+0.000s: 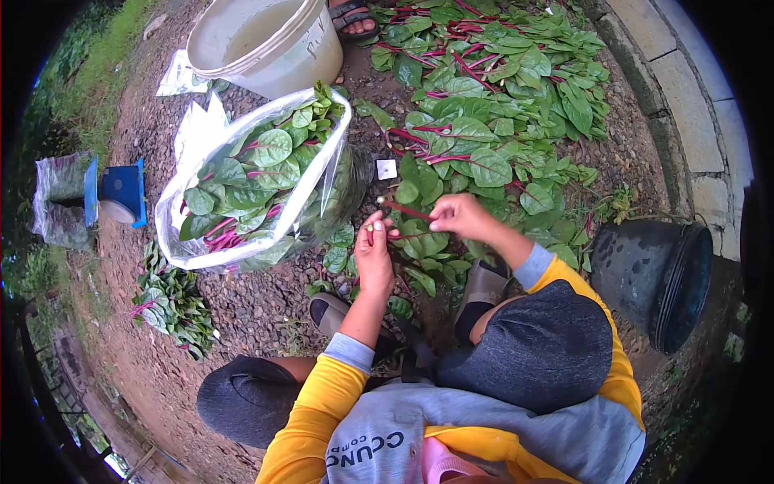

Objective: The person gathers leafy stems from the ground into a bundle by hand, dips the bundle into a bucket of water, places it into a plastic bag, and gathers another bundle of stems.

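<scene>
My left hand (373,256) is closed round the red stem ends of a small leafy sprig, just right of the clear plastic bag (173,252). My right hand (463,220) pinches a thin dark red-brown strip (409,211) that slants up left above my left hand. Green leaves (423,242) hang or lie just behind and below the fingers. The open bag is filled with green leaves on red stems (270,161). Beyond my hands, many more leafy stems (492,121) lie spread on the ground.
A pale bucket (310,56) stands behind the bag, beside another person's sandalled foot (353,20). A dark bucket (653,278) lies tilted at the right. At the left are a small leaf bundle (171,310), a blue scale (122,192) and a filled bag (64,202). Paving edges the right.
</scene>
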Demonstrator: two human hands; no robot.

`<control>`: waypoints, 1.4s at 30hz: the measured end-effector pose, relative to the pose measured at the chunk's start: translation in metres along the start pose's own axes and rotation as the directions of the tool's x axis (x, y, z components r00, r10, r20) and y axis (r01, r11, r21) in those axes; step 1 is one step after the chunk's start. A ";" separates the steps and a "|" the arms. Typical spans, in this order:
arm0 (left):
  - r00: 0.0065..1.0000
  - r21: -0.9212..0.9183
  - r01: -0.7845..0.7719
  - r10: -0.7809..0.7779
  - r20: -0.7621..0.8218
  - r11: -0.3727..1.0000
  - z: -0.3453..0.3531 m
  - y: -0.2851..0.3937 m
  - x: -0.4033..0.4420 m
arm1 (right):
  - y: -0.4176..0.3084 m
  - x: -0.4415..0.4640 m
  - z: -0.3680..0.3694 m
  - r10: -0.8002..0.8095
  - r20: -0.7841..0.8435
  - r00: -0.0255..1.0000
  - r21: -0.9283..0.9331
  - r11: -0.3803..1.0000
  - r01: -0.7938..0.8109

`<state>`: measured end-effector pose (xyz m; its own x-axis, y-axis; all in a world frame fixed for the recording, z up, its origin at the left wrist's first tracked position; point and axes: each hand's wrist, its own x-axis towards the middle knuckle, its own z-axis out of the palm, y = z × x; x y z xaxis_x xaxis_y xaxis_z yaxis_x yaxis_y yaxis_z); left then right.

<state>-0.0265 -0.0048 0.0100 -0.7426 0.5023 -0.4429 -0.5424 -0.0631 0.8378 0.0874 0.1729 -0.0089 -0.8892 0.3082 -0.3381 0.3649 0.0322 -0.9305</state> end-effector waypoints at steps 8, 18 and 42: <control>0.999 -0.138 0.020 -0.024 -0.030 0.990 -0.003 -0.006 0.001 | 0.010 -0.002 0.044 0.029 0.098 0.995 -0.174 0.985 -0.012; 0.995 -0.072 0.032 -0.039 -0.090 0.997 -0.009 -0.011 0.004 | -0.006 0.047 -0.061 -0.328 -0.312 0.892 -0.759 0.650 -0.026; 0.999 -0.039 0.008 -0.007 0.046 0.999 0.004 -0.006 -0.005 | -0.031 0.003 0.008 -0.099 -0.235 0.967 -0.199 0.979 0.052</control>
<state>-0.0183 -0.0032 0.0086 -0.7199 0.5423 -0.4332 -0.5634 -0.0921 0.8211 0.0714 0.1650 0.0183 -0.8314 0.5178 -0.2014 0.3655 0.2368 -0.9002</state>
